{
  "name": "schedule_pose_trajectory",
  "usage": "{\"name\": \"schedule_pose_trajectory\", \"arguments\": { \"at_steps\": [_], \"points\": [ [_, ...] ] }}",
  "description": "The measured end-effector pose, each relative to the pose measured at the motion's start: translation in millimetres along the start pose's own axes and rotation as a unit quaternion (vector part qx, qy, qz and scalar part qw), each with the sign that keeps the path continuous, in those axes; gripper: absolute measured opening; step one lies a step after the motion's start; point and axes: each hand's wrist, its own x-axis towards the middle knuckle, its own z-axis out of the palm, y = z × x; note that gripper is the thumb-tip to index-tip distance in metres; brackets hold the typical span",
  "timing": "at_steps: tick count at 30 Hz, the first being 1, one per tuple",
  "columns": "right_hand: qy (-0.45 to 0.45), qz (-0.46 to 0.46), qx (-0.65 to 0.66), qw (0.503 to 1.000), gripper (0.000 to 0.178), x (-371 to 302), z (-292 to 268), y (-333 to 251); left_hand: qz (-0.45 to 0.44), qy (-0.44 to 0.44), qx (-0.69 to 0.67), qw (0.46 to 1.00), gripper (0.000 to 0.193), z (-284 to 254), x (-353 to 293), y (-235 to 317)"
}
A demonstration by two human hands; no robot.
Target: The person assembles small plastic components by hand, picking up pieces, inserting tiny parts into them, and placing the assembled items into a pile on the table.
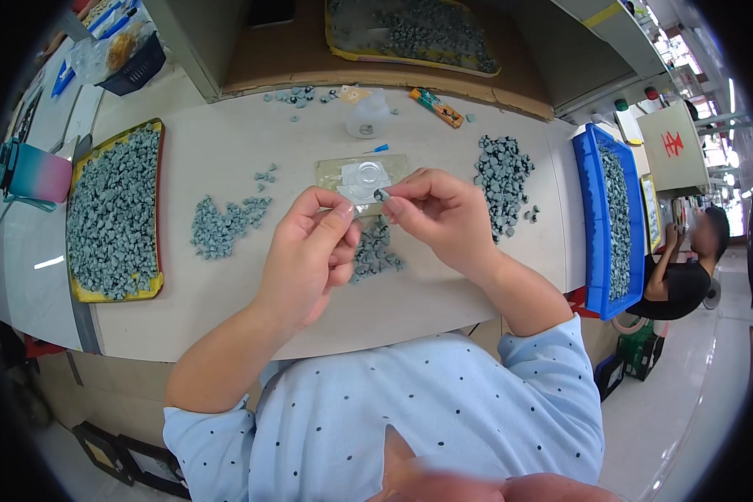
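My right hand (443,213) pinches a small grey-green piece (381,195) with a dark face between thumb and fingertips. Close beside it, my left hand (309,243) has thumb and forefinger pressed together; whatever lies between them is too small to make out. Beyond the fingertips is a clear round dish (366,174) on a flat yellowish pad (330,171). Beneath the hands lies a heap of similar pieces (378,259), partly hidden by my left hand. Further heaps lie to the left (222,224) and right (502,180).
A yellow tray of pieces (157,138) stands at left beside a pink-and-teal cup (46,176). At right is a blue bin (592,226). A blue needle tip (377,149), white bottle (368,117) and orange tube (437,109) lie beyond the pad. Another person (686,268) sits far right.
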Motion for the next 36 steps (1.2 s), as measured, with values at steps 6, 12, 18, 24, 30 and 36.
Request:
{"name": "schedule_pose_trajectory", "arguments": {
  "at_steps": [6, 12, 18, 24, 30, 36],
  "points": [
    [-0.009, -0.241, -0.232, 0.942, 0.016, -4, 3, -9, -0.014, 0.010, 0.005, 1.000, 0.011, 2, -5, 2],
    [-0.019, -0.436, -0.313, 0.843, 0.025, -2, 5, -2, -0.056, 0.047, -0.032, 0.997, 0.021, 2, -2, -2],
    [-0.011, -0.503, -0.402, 0.765, 0.023, 0, 8, 1, -0.069, 0.058, -0.045, 0.995, 0.023, 2, -2, -4],
    [-0.010, -0.518, -0.429, 0.740, 0.024, 4, 15, 7, -0.074, 0.065, -0.034, 0.995, 0.024, -2, -4, -2],
    [-0.017, -0.522, -0.411, 0.747, 0.023, 7, 22, 9, -0.026, 0.053, -0.027, 0.998, 0.023, -9, -7, -4],
    [-0.022, -0.544, -0.387, 0.745, 0.020, 10, 29, 15, 0.051, 0.079, 0.000, 0.996, 0.023, -9, -14, -13]
  ]
}}
